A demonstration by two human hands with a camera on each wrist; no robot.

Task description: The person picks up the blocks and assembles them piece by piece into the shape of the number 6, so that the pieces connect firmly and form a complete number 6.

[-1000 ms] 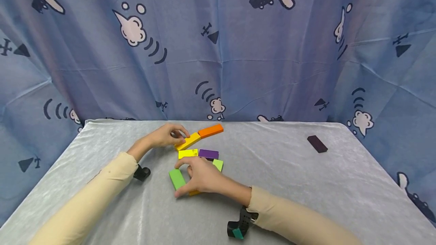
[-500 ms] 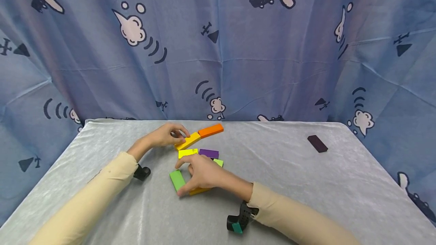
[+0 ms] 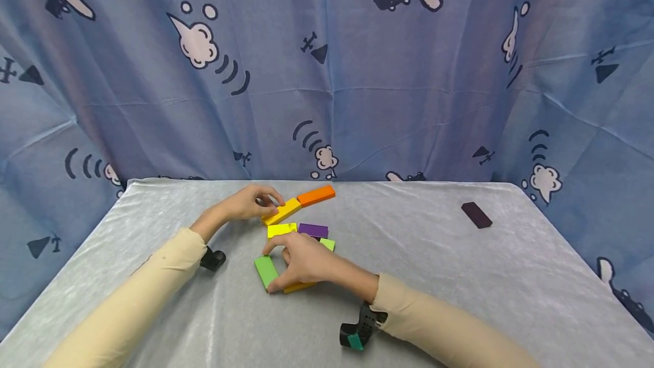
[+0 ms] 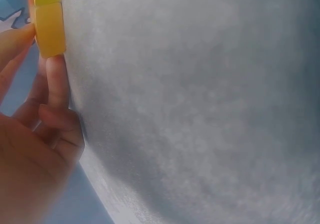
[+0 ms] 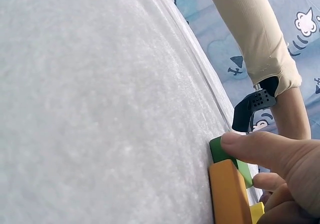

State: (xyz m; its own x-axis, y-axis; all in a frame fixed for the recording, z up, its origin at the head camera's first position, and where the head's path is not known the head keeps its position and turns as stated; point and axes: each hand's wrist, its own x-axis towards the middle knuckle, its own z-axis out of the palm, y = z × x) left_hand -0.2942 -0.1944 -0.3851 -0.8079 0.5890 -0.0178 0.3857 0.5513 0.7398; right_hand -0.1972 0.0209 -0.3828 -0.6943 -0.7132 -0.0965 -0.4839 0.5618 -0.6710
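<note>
My left hand (image 3: 250,202) pinches a golden-yellow block (image 3: 283,212) near its left end. In the left wrist view the end face of this golden-yellow block (image 4: 50,30) shows between thumb and fingers. My right hand (image 3: 306,259) holds a green block (image 3: 266,271) by its two ends, thumb at the near end and a fingertip at the far one. Under that hand, an amber block (image 3: 300,287) partly shows; the right wrist view has the amber block (image 5: 228,189) close against the green one. A lime block (image 3: 328,244) is partly hidden behind the right hand.
A bright yellow block (image 3: 282,230) and a purple block (image 3: 313,230) lie end to end between the hands. An orange block (image 3: 316,196) adjoins the golden-yellow one. Far right lies a dark block (image 3: 477,215). A patterned curtain (image 3: 332,72) hangs behind the cloth-covered table (image 3: 409,271).
My right hand has shifted slightly away from me, its thumb moving in against the green block's near end. The left hand and the other blocks look unmoved.
</note>
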